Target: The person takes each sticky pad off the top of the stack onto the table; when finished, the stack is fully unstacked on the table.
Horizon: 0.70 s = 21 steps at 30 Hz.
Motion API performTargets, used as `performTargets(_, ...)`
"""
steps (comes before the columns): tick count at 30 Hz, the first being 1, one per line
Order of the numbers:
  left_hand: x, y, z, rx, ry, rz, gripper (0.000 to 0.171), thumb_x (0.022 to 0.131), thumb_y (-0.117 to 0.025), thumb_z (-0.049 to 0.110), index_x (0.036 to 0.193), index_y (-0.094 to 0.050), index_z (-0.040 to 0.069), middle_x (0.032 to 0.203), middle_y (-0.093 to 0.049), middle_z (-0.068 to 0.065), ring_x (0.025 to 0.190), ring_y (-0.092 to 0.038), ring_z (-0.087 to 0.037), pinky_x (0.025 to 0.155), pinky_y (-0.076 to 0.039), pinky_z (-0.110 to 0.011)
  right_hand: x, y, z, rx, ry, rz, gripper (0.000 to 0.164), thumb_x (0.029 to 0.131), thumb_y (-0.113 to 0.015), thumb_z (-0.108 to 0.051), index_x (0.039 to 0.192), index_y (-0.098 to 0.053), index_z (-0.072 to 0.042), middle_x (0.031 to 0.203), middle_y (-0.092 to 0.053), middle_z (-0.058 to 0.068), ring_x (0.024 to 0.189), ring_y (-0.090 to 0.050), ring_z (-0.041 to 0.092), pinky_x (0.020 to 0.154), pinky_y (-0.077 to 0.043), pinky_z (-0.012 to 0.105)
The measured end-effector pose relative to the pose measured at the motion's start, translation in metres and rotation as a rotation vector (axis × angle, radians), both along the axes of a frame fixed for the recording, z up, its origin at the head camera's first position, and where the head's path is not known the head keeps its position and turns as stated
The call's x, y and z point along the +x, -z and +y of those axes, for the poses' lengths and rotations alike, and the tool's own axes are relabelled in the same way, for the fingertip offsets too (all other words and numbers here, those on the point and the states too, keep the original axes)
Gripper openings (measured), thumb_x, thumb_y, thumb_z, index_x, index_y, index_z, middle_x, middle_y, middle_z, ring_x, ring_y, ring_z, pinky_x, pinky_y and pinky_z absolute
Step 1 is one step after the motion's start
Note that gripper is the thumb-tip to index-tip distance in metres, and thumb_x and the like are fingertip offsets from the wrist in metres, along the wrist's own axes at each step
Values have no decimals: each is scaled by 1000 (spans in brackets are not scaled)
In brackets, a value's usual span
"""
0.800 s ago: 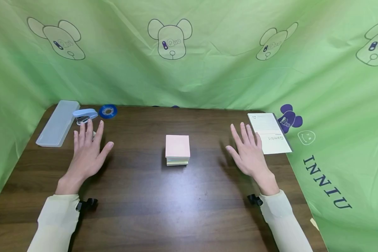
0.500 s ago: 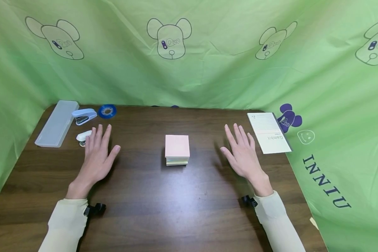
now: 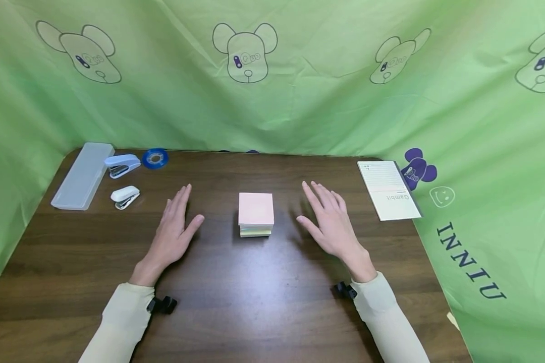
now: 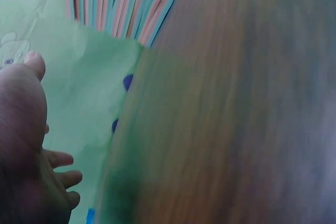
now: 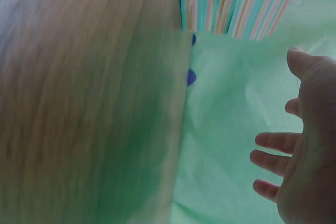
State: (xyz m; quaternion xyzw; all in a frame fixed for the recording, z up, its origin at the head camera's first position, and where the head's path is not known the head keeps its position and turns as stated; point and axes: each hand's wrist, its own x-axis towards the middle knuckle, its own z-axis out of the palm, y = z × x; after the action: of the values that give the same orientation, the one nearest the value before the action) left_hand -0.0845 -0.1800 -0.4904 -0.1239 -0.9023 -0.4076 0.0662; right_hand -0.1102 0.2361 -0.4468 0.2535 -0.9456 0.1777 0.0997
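Observation:
A square stack of sticky notes (image 3: 256, 209), pink on top, sits mid-table between the two hands. From the wrist views its sides show pink, blue and cream layers, as on the stack (image 4: 123, 3) in the left one. The left hand (image 3: 171, 229) is held over the table to the left of the stack, fingers extended and thumb spread toward it. On the other side, the right hand (image 3: 330, 224) has its fingers spread and its thumb pointing at the stack. Both hands are apart from the stack and hold nothing.
Back left lie a translucent pencil case (image 3: 83, 176), a blue stapler (image 3: 122, 165), a white stapler (image 3: 125, 196) and a roll of blue tape (image 3: 155, 159). A notepad (image 3: 388, 190) lies at the right edge. A green curtain (image 3: 172, 101) hangs behind the table (image 3: 236, 317).
Both hands have moved inward toward the sticky notes, the left one rightward and the right one leftward. The white stapler, earlier mostly hidden behind the left hand, is now in full view.

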Motion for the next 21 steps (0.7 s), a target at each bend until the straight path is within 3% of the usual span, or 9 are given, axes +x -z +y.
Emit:
performTargets(9,-2,5,22,64,24,-52,83,110,-68,22,176,-22,5,180,-27,-22,167,-23,-44,136,-6,-62,1,0,-21,-80,-58,-21,77,112,-57,-49,177,-30,-17,171,-45,20,152,-46,45,121,-31,65)
performTargets(16,0,5,34,169,23,-180,90,106,-77,28,177,-23,13,182,-26,-14,170,-5,-47,132,-8,-71,-2,0,-35,-138,-106,-30,76,110,-64,-40,176,-33,-18,169,-50,12,151,-50,38,117,-37,61)
performTargets(19,1,7,41,208,32,-218,95,102,-84,30,176,-26,17,181,-28,-13,169,0,-49,130,-10,-75,-2,0,-39,-168,-128,-51,74,113,-58,-47,176,-33,-17,168,-52,12,151,-51,38,116,-38,62)
performTargets(21,0,8,45,225,50,-228,101,97,-89,30,175,-28,18,180,-31,-14,170,-5,-46,132,-10,-72,-1,-1,-41,-184,-135,-63,75,114,-51,-56,176,-34,-18,167,-53,12,150,-52,38,115,-38,62)
